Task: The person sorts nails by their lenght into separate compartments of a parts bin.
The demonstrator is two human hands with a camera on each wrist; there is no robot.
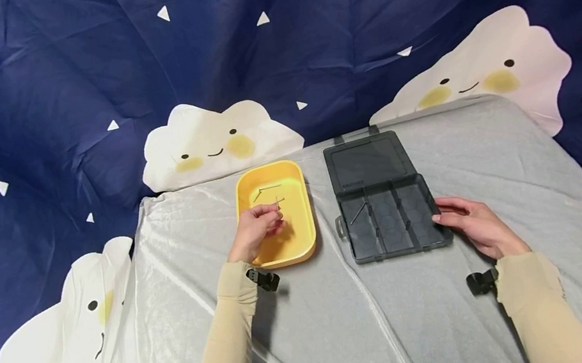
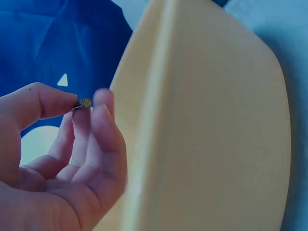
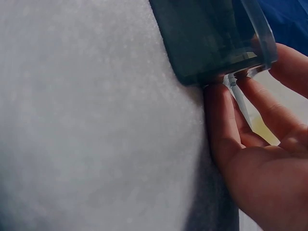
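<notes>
My left hand [image 1: 261,229] is over the yellow tray [image 1: 308,230], pinching a thin metal nail [image 1: 277,203] between thumb and fingertips. In the left wrist view its round, brassy head [image 2: 85,103] pokes out from the fingers. Several more loose nails [image 1: 270,187] lie on the tray floor. To the right, a dark see-through compartment case [image 1: 397,252] lies with its lid [image 1: 372,161] folded back. One nail [image 1: 358,214] rests in its left column. My right hand [image 1: 477,226] grips the case's right edge, with a fingertip over the rim in the right wrist view.
Both containers stand on a grey cloth-covered table [image 1: 318,332]. A side latch [image 1: 341,227] sticks out from the case's left wall. Behind the table hangs a dark blue curtain [image 1: 220,44] with cloud prints.
</notes>
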